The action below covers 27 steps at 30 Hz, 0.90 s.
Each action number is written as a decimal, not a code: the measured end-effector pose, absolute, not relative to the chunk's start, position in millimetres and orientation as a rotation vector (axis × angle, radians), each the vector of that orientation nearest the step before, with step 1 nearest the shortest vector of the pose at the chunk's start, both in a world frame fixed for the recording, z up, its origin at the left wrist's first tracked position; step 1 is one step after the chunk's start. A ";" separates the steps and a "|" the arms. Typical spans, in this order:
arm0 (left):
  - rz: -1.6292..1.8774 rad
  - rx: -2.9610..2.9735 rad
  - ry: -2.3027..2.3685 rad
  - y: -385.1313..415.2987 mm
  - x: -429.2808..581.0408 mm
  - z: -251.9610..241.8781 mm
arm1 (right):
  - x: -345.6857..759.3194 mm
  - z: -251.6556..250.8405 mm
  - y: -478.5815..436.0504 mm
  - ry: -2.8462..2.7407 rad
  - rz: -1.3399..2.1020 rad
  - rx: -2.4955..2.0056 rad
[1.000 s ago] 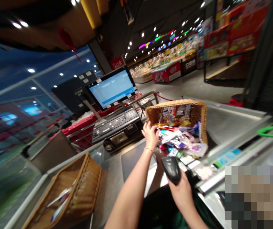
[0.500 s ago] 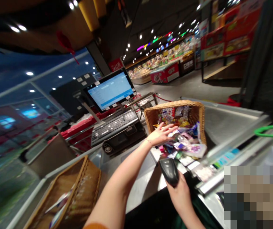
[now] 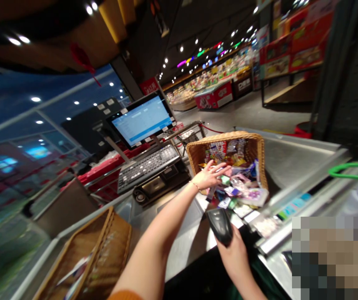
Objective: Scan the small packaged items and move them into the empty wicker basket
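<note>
My left hand [image 3: 209, 176] is open over a wicker basket [image 3: 262, 162], palm down, with fingers apart. Its fingertips are close to the small wrapped packets [image 3: 241, 185] piled inside; whether they touch is unclear. The packets are of many colours, and some spill past the basket's near side onto the counter. Closed around the handle of a black handheld barcode scanner [image 3: 219, 225], my right hand [image 3: 233, 246] stays low, just in front of the basket. The scanner's head points toward the packets.
A monitor [image 3: 143, 118] and a keyboard [image 3: 150, 164] stand left of the basket. A second wicker basket [image 3: 113, 241] with a few packages sits at lower left. Metal counter [image 3: 294, 158] extends to the right, with a green loop [image 3: 348, 170] near its edge.
My left fingers have bent slightly downward toward the packets, and a green-and-white packet now shows by the fingertips. The view has shifted a little. My right hand keeps the scanner in place.
</note>
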State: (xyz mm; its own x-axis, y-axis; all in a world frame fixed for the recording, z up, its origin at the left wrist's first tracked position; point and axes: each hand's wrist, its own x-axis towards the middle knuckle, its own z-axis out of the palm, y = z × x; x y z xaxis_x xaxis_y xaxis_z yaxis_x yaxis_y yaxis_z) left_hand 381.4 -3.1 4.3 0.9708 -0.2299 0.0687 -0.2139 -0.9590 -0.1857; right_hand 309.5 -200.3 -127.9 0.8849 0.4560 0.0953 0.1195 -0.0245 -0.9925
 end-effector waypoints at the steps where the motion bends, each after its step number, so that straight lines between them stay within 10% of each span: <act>1: -0.129 -2.933 0.346 -2.8 382.2 5.1 | 309.3 -127.7 -200.5 -0.465 0.289 -1.590; 27: -0.454 -2.917 -0.632 -15.9 383.6 -31.5 | 308.4 -130.0 -200.1 -0.484 0.305 -1.604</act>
State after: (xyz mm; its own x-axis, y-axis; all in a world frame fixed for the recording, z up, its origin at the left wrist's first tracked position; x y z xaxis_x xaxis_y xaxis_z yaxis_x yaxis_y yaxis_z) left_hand 383.6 -15.9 -31.5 0.8677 0.3843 0.3152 0.4212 -0.9052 -0.0559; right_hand 308.4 -200.1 -130.0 0.8722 0.4807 0.0908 0.1256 -0.0408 -0.9912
